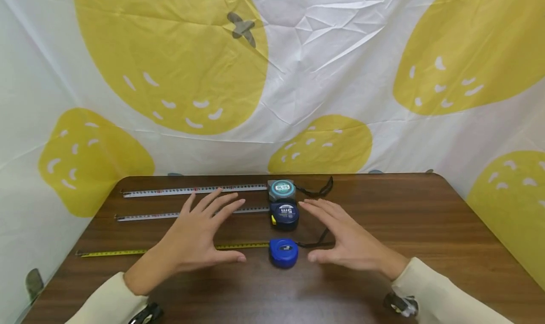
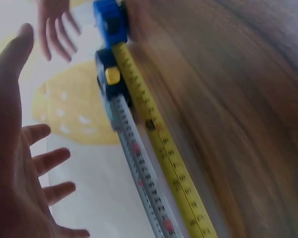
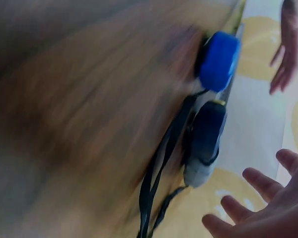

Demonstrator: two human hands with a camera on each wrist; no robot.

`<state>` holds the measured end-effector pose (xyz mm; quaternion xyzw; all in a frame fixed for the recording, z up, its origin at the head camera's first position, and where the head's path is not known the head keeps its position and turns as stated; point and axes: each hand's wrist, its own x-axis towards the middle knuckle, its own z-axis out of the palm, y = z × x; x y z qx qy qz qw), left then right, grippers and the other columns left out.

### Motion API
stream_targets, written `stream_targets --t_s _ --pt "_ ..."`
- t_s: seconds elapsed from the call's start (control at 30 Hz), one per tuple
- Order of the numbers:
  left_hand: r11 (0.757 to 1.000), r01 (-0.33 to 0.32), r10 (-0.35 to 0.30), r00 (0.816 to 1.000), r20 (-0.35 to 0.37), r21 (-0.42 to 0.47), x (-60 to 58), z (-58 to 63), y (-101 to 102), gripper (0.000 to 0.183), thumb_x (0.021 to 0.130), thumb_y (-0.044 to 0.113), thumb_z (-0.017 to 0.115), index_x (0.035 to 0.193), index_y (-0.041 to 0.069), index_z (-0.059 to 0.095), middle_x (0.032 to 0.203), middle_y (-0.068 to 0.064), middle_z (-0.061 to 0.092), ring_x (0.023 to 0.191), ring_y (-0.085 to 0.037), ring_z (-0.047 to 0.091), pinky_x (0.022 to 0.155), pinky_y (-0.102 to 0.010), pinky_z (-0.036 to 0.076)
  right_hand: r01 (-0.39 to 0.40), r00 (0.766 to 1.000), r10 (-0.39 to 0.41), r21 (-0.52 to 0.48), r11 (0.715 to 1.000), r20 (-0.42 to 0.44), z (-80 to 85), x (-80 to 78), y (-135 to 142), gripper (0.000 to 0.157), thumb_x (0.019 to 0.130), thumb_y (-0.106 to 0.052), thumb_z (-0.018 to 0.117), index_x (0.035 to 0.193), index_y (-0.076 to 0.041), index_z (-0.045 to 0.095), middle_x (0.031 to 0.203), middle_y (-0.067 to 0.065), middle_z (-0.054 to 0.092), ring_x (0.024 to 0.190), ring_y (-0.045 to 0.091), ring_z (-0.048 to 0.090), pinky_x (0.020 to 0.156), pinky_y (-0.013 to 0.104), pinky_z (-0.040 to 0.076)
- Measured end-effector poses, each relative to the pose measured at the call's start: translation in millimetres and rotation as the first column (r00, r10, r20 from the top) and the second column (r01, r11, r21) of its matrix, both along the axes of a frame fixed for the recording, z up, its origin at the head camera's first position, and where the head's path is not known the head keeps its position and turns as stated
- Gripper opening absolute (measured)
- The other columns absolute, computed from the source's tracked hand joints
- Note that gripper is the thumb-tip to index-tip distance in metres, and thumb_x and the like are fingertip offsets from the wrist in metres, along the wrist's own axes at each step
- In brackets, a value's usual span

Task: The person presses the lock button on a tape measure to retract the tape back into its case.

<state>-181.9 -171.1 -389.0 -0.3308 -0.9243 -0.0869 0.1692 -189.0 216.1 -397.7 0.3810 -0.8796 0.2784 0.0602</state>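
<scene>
Three tape measures lie in a column on the table, blades drawn out to the left. Nearest is a bright blue tape measure (image 1: 283, 254) with a yellow blade (image 1: 112, 253). Behind it sits a navy tape measure (image 1: 286, 215) marked 5m, with a yellow button; a grey and teal tape measure (image 1: 282, 190) is at the back. My left hand (image 1: 191, 236) hovers over the blades with fingers spread, hiding parts of them. To the right of the cases, my right hand (image 1: 349, 236) is held with fingers extended and thumb apart. Neither hand holds anything.
Black wrist straps (image 1: 319, 188) trail right from the back and front tape measures. Behind the brown wooden table (image 1: 408, 210) hangs a white cloth (image 1: 323, 78) with yellow fruit prints, close to its far edge. Each wrist carries a dark device (image 1: 400, 304).
</scene>
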Motion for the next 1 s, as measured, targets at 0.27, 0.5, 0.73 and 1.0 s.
stream_targets --t_s 0.27,0.5,0.73,1.0 --pt "0.993 -0.1 0.093 0.99 0.106 0.059 11.5 3.1 -43.7 0.096 0.085 0.077 0.081 0.156 0.017 0.061 0.159 -0.007 0.058 0.146 -0.04 0.054 0.11 -0.074 0.042 -0.024 0.992 0.04 -0.132 0.991 0.116 2.8 3.5 -14.8 0.084 0.094 -0.054 0.086 0.161 -0.015 0.054 0.156 0.003 0.06 0.14 0.03 0.055 0.109 0.069 0.044" --pt "0.966 -0.242 0.216 0.947 0.237 0.085 18.5 4.5 -96.0 0.083 0.086 0.069 0.086 0.145 0.013 0.069 0.147 -0.012 0.066 0.135 -0.044 0.06 0.101 -0.07 0.051 -0.02 0.986 0.04 -0.119 0.993 0.162 -4.6 5.0 -24.1 0.085 0.088 -0.044 0.094 0.157 -0.011 0.058 0.144 0.002 0.068 0.134 0.026 0.06 0.108 0.063 0.047" --pt "0.939 -0.342 0.304 0.881 0.364 0.044 20.2 -5.9 -149.4 0.079 0.082 0.066 0.091 0.138 0.013 0.073 0.142 -0.018 0.068 0.128 -0.058 0.061 0.09 -0.075 0.053 0.009 0.977 0.02 -0.138 0.99 0.212 -9.1 5.7 -33.1 0.078 0.084 -0.041 0.097 0.149 -0.011 0.065 0.133 0.001 0.075 0.126 0.023 0.065 0.107 0.056 0.049" --pt "0.936 -0.344 0.291 0.877 0.383 0.077 23.0 -24.9 -202.6 0.059 0.077 0.035 0.102 0.12 0.003 0.077 0.122 -0.022 0.075 0.119 -0.058 0.065 0.097 -0.073 0.05 -0.038 0.986 0.055 -0.106 0.994 0.16 -12.6 1.7 -42.7 0.073 0.084 -0.038 0.096 0.141 -0.003 0.067 0.13 0.007 0.076 0.123 0.026 0.07 0.107 0.049 0.053"
